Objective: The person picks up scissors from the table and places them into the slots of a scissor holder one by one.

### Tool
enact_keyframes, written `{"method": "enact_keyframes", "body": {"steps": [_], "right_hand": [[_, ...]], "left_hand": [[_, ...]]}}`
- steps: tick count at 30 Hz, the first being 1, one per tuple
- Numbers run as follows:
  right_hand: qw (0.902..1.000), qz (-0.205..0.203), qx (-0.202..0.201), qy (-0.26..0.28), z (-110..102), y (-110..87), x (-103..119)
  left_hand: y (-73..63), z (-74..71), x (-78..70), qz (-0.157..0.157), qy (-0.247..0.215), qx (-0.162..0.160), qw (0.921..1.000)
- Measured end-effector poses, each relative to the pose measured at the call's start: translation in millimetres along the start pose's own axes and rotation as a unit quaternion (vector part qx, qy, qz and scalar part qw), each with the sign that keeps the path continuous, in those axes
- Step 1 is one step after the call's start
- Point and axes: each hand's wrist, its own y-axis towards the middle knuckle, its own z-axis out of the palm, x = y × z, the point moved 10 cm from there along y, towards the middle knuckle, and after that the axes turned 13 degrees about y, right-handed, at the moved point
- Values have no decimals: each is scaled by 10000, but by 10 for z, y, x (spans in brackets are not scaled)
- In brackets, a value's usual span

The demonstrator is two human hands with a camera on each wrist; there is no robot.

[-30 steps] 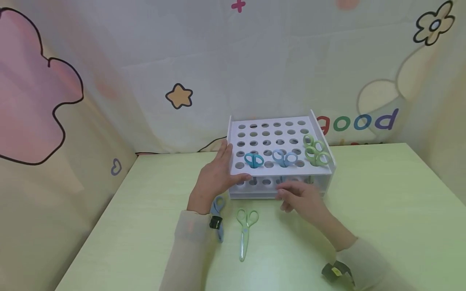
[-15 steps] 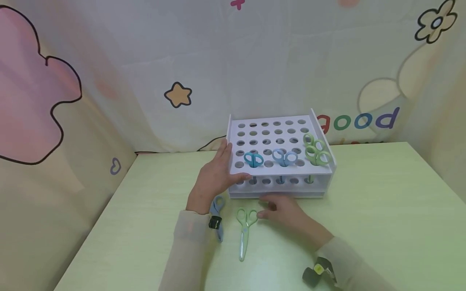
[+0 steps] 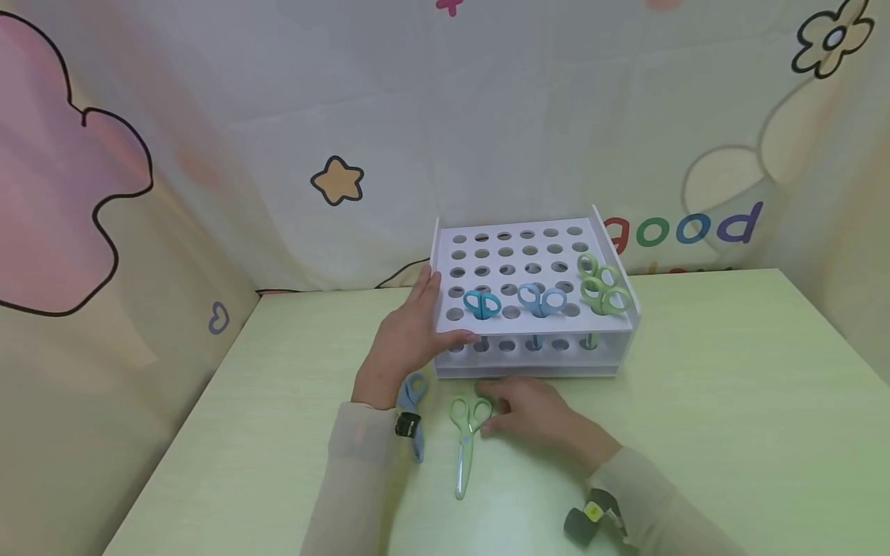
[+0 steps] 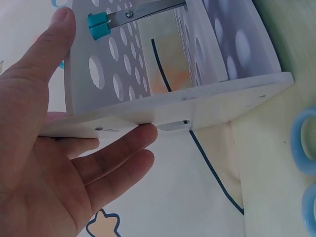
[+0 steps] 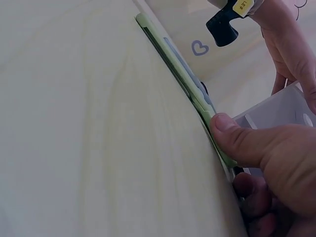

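A white rack (image 3: 535,326) with rows of round holes stands on the table. A teal pair of scissors (image 3: 483,304), a light blue pair (image 3: 542,300) and two green pairs (image 3: 601,287) stand in its holes. My left hand (image 3: 426,316) rests on the rack's left front corner, thumb on the top plate, fingers straight along the side (image 4: 103,76). A green pair of scissors (image 3: 464,440) lies flat before the rack. My right hand (image 3: 487,421) pinches its handle, thumb on top and fingers curled beneath (image 5: 234,158).
Another blue pair of scissors (image 3: 415,401) lies on the table, partly under my left wrist. The pale green table (image 3: 730,401) is walled by cartoon-printed cloth behind and at the left. Wrist cameras sit on both sleeves.
My right hand has moved left and down from the rack's front to the green scissors' handle and taken hold of it. The left hand and rack have stayed put.
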Motion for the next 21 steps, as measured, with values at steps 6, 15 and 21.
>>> {"method": "enact_keyframes", "body": {"steps": [6,15,21], "right_hand": [[9997,-91,52,-220,12,4,38],[9991,-229,19,-347,2,-16,73],[9993,-168,-20,-344,19,0,47]], "left_hand": [[-3,-2,6,15,-37,-25,10000],[5,9,15,-9,1,3,10000],[7,17,16,6,13,-9,10000]]}}
